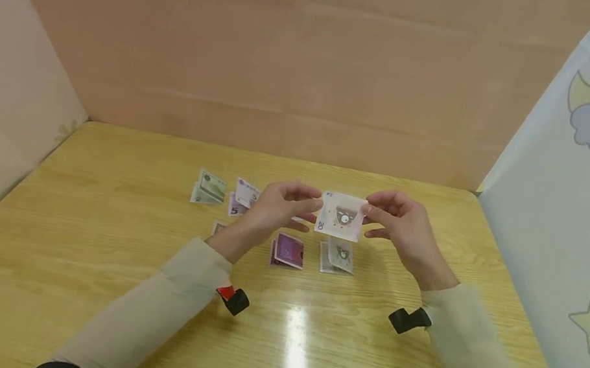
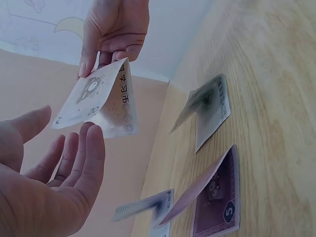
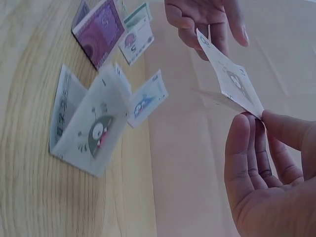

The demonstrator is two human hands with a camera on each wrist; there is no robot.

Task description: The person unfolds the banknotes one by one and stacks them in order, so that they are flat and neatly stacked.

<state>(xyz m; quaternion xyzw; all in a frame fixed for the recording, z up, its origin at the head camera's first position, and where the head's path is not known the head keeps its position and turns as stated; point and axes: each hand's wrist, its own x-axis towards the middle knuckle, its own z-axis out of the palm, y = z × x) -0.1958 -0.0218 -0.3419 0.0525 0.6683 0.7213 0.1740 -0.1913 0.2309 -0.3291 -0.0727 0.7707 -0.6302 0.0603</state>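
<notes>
Above the table (image 1: 48, 272), toward its far edge: a pale folded note (image 1: 339, 216), its two halves ajar.
Right hand (image 1: 409, 234): thumb and fingers pinch one side, seemingly bearing the weight.
Left hand (image 1: 279, 211): fingers loosely spread by the opposite side, perhaps to steady it; contact unclear.
Purple note (image 1: 290, 251), grey note (image 1: 341, 258), green note (image 1: 212, 188): half-open creases, presumably why they stand propped.
</notes>
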